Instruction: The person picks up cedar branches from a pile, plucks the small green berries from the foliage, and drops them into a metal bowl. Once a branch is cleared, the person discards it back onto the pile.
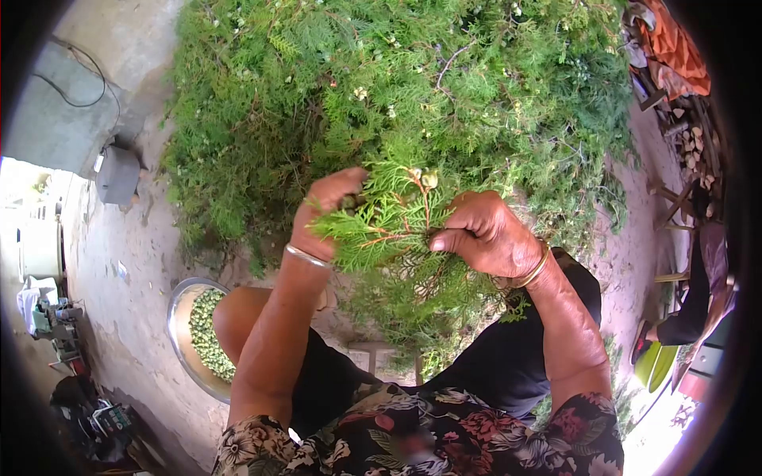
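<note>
I see the sprig [382, 228] between both hands, before the heap of branches [397, 95]. The right hand [498, 236] pinches its stem thumb against finger; I'd want that hold firm, clear of the cone [429, 180]. The left hand [316, 213] curls at the sprig's other side, its grasp unclear to me. Both forearms [274, 341] converge forward.

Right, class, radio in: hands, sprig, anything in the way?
Right hand pinching green sprig. Left hand alongside, grip unclear. Nothing visibly blocking it.
</note>
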The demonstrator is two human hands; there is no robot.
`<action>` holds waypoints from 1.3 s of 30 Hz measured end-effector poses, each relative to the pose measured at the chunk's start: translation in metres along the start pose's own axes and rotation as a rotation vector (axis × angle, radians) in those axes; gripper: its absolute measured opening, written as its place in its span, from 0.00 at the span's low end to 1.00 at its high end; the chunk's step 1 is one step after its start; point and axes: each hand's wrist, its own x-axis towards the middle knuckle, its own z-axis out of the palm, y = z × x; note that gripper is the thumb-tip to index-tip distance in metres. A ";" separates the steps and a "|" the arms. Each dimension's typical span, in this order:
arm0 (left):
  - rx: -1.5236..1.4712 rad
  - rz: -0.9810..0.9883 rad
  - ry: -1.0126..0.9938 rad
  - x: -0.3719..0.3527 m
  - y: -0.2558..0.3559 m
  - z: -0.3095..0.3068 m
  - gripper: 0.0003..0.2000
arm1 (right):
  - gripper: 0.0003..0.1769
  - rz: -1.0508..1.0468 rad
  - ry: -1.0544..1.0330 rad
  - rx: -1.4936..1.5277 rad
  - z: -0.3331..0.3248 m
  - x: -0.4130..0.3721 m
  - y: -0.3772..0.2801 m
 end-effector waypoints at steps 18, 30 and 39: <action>0.324 0.160 -0.283 -0.009 -0.022 0.006 0.12 | 0.09 -0.086 -0.033 -0.033 0.006 -0.001 0.001; -0.123 0.165 0.133 -0.007 -0.020 -0.022 0.18 | 0.14 -0.013 0.033 -0.105 0.013 0.001 0.006; 0.465 0.689 0.358 -0.006 -0.011 0.000 0.06 | 0.14 -0.104 0.077 -0.160 0.018 0.005 0.004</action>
